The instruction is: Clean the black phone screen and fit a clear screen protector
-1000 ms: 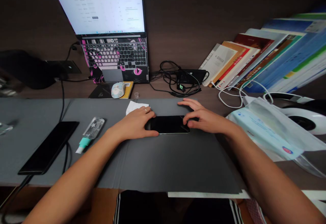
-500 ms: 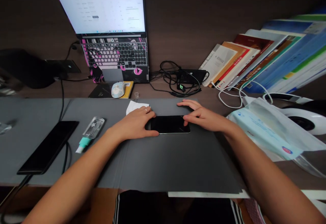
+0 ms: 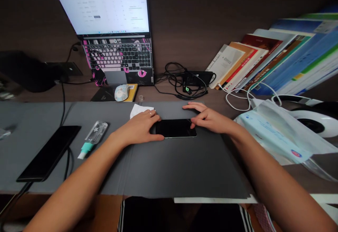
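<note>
A black smartphone [image 3: 175,128] lies flat, screen up, across the grey desk mat [image 3: 171,172]. My left hand [image 3: 141,127] grips its left end, thumb along the near edge and fingers at the far edge; a ring shows on one finger. At the phone's right end, my right hand [image 3: 211,120] has thumb and index finger drawn together over the screen's corner. Its other fingers stretch out above the mat. Whether something thin sits in that pinch is too small to make out. A white wipe [image 3: 139,110] lies partly behind my left hand.
Left of my forearm lie a spray bottle [image 3: 93,137] and a larger dark device [image 3: 50,153] with a cable. A laptop [image 3: 118,56], mouse [image 3: 121,93] and coiled cables [image 3: 185,84] stand behind. Books [image 3: 264,61], a blue-white packet [image 3: 277,133] and headphones [image 3: 308,123] are at right.
The camera view has shifted very slightly. Both hands and the phone stay practically where they were; my right fingers have barely moved at the screen's corner.
</note>
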The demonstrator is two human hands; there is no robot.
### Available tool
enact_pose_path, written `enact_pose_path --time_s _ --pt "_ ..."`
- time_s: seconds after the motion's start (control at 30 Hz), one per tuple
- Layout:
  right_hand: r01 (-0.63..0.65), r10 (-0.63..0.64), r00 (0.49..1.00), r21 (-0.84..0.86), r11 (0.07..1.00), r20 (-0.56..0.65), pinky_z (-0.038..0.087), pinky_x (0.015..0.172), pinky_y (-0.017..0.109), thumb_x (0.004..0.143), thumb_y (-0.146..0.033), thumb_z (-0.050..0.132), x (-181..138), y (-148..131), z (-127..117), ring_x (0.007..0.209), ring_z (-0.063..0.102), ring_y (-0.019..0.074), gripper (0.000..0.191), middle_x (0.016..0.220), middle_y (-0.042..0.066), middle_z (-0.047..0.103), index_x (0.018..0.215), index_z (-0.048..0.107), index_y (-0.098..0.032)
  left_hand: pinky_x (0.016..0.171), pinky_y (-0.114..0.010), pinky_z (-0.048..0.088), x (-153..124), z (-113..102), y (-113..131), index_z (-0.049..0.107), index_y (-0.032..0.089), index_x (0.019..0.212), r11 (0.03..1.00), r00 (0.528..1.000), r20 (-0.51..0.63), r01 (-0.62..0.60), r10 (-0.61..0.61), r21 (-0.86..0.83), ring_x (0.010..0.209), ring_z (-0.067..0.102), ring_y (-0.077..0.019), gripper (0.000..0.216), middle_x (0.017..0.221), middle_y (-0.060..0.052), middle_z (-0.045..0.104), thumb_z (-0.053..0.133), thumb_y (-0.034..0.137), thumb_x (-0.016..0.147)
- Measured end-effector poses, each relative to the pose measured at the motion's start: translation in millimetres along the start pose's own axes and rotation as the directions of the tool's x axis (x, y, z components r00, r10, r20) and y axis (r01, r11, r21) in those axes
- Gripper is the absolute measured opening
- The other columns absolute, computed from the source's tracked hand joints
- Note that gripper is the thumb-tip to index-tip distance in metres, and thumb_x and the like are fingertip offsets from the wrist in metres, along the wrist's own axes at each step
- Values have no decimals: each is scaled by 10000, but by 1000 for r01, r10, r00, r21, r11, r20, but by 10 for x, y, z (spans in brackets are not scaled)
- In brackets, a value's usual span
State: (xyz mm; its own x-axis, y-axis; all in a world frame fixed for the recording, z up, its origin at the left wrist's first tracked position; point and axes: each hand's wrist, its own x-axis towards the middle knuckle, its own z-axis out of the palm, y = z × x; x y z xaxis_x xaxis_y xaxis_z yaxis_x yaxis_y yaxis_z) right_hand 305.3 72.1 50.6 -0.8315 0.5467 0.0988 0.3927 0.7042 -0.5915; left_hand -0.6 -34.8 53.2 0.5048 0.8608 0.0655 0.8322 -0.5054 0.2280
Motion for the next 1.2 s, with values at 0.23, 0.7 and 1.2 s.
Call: enact_pose_path --time_s 0.23,0.7,1.2 --pt "37 -41 998 -77 996 -51 256 1196 590 955 -488 541 -14 66 7 1441 380 334 467 1442 91 588 638 772 -235 916 -463 493 -3 5 -5 636 160 1189 1000 1000 -8 -4 4 9 1051 593 -326 547 1112 -132 617 627 610 877" --pt "60 -60 998 -6 998 12 185 1239 572 1009 -557 473 87 -150 211 1519 255 304 420 1598 36 411 1039 813 -311 906 -456 488 -1 7 -2 640 182 1186 1000 1000 -11 10 -10 -12 1059 591 -330 536 1122 -126 622 638 609 861" --pt "119 -102 979 -86 989 179 169 1263 545 1045 -506 444 431 -436 337 1573 73 306 369 1685 -50 235 1222 737 -368 900 -453 491 11 -7 -9 650 164 1128 1000 1000 4 2 -2 -4 1050 588 -329 512 1099 -126 611 667 599 859"
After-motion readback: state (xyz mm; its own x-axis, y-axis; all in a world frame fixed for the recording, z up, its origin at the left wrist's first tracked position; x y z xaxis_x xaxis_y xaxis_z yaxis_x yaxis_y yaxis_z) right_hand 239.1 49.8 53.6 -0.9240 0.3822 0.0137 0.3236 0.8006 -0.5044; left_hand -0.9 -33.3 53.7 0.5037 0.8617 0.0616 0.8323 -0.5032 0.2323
